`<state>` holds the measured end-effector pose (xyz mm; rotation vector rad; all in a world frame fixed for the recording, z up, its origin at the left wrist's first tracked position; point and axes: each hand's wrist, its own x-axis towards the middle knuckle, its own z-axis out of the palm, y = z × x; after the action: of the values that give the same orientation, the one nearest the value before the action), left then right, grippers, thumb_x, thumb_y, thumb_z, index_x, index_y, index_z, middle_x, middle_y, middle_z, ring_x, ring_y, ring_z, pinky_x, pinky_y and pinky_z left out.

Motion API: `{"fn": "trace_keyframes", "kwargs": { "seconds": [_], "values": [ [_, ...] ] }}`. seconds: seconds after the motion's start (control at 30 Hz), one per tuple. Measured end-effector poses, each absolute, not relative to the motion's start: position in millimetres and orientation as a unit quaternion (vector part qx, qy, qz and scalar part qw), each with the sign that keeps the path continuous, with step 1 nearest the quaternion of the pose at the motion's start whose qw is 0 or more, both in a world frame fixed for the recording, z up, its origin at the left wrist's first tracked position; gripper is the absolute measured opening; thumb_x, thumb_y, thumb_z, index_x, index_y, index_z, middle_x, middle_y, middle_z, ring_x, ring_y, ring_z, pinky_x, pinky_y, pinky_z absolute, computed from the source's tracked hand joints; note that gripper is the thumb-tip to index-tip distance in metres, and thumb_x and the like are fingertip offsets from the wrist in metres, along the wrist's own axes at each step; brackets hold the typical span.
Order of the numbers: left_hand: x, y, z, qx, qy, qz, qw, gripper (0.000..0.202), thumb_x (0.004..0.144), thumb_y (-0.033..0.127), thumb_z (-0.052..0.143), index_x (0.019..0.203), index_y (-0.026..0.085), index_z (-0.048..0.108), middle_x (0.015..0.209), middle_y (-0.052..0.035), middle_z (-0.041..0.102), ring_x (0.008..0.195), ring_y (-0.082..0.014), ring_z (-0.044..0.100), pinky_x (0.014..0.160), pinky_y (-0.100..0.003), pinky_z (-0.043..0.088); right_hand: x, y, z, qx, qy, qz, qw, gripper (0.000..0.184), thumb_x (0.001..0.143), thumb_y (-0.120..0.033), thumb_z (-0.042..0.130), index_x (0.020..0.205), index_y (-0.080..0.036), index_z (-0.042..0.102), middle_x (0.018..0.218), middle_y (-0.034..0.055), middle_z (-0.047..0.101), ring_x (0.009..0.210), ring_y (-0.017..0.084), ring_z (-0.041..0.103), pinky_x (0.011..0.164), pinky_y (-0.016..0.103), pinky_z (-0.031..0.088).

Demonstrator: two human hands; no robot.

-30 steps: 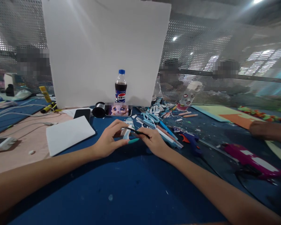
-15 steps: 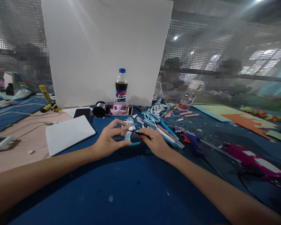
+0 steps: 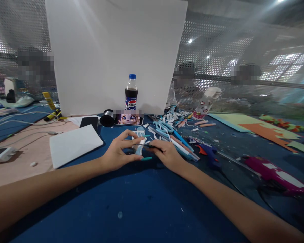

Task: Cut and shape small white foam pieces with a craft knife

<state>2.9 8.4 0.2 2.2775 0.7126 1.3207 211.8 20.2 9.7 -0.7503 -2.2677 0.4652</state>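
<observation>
My left hand (image 3: 118, 152) rests on the blue table mat (image 3: 131, 206) and pinches a small white and light-blue piece (image 3: 140, 144) between thumb and fingers, its nails painted teal. My right hand (image 3: 167, 153) sits just to the right, fingers closed on a thin dark tool (image 3: 152, 146) whose tip meets the piece. Both hands touch at the piece, in front of a phone (image 3: 128, 118) showing a cartoon face.
A cola bottle (image 3: 131, 92) stands before a big white board (image 3: 116, 54). A white pad (image 3: 74, 144) lies left, scissors (image 3: 163, 127), pens and foam scraps right, then a blue glue gun (image 3: 207, 152) and a magenta glue gun (image 3: 271, 173). Other people sit behind the mesh screen.
My hands have stayed in place, with the left fingers shifting slightly around the small piece. The other person's forearm at the right edge has left the view.
</observation>
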Motion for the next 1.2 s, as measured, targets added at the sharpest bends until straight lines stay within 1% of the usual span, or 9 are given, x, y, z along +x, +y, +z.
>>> {"fn": "trace_keyframes", "kwargs": {
  "seconds": [0.2, 0.47, 0.6, 0.7, 0.9, 1.03, 1.2],
  "values": [
    [3.2, 6.9, 3.3, 0.830, 0.252, 0.460, 0.190, 0.042, 0.073, 0.029, 0.068, 0.114, 0.027, 0.058, 0.098, -0.0054, 0.046, 0.084, -0.0175, 0.054, 0.073, -0.037, 0.053, 212.3, 20.9, 8.8, -0.283, -0.879, 0.177, 0.340, 0.014, 0.086, -0.019, 0.046, 0.079, -0.018, 0.058, 0.075, 0.0013, 0.060, 0.069, 0.012, 0.054, 0.062, 0.024, 0.040],
    [4.0, 6.8, 2.9, 0.828, 0.248, 0.460, 0.205, 0.044, 0.072, 0.031, 0.068, 0.115, 0.026, 0.058, 0.097, -0.0051, 0.047, 0.087, -0.0183, 0.052, 0.073, -0.036, 0.053, 213.5, 22.0, 7.4, -0.288, -0.883, 0.181, 0.324, 0.013, 0.085, -0.020, 0.048, 0.078, -0.017, 0.058, 0.071, 0.0009, 0.058, 0.068, 0.012, 0.054, 0.062, 0.024, 0.041],
    [3.7, 6.9, 2.5, 0.830, 0.249, 0.453, 0.210, 0.044, 0.072, 0.031, 0.068, 0.114, 0.024, 0.058, 0.097, -0.0055, 0.046, 0.086, -0.0178, 0.053, 0.069, -0.033, 0.053, 213.5, 22.3, 6.0, -0.283, -0.884, 0.185, 0.322, 0.013, 0.085, -0.020, 0.048, 0.080, -0.017, 0.059, 0.072, 0.0014, 0.058, 0.069, 0.013, 0.055, 0.063, 0.024, 0.042],
    [3.4, 7.1, 1.8, 0.835, 0.248, 0.450, 0.200, 0.043, 0.073, 0.033, 0.068, 0.114, 0.025, 0.059, 0.098, -0.0054, 0.046, 0.085, -0.0173, 0.054, 0.068, -0.033, 0.053, 213.3, 21.8, 5.9, -0.282, -0.885, 0.191, 0.317, 0.012, 0.085, -0.020, 0.048, 0.081, -0.017, 0.059, 0.074, 0.0016, 0.059, 0.071, 0.013, 0.055, 0.065, 0.025, 0.043],
    [3.7, 7.5, 1.7, 0.841, 0.224, 0.453, 0.194, 0.044, 0.073, 0.032, 0.068, 0.115, 0.027, 0.057, 0.098, -0.0052, 0.046, 0.083, -0.0160, 0.054, 0.069, -0.032, 0.053, 212.1, 20.0, 7.8, -0.280, -0.888, 0.200, 0.303, 0.014, 0.083, -0.012, 0.046, 0.077, -0.017, 0.057, 0.072, 0.0007, 0.057, 0.069, 0.012, 0.054, 0.063, 0.024, 0.042],
    [4.1, 7.3, 2.8, 0.843, 0.225, 0.451, 0.192, 0.044, 0.072, 0.032, 0.068, 0.115, 0.026, 0.058, 0.098, -0.0054, 0.046, 0.083, -0.0164, 0.054, 0.068, -0.031, 0.053, 210.7, 18.9, 9.0, -0.278, -0.889, 0.197, 0.306, 0.014, 0.082, -0.011, 0.047, 0.074, -0.017, 0.057, 0.069, 0.0008, 0.056, 0.068, 0.012, 0.054, 0.061, 0.023, 0.041],
    [4.4, 7.5, 2.6, 0.843, 0.228, 0.447, 0.195, 0.043, 0.072, 0.034, 0.068, 0.113, 0.027, 0.059, 0.097, -0.0054, 0.047, 0.082, -0.0158, 0.054, 0.068, -0.031, 0.053, 210.0, 17.9, 9.7, -0.280, -0.889, 0.205, 0.298, 0.018, 0.080, -0.010, 0.045, 0.080, -0.017, 0.061, 0.073, 0.0019, 0.059, 0.072, 0.014, 0.056, 0.064, 0.025, 0.043]
  ]
}}
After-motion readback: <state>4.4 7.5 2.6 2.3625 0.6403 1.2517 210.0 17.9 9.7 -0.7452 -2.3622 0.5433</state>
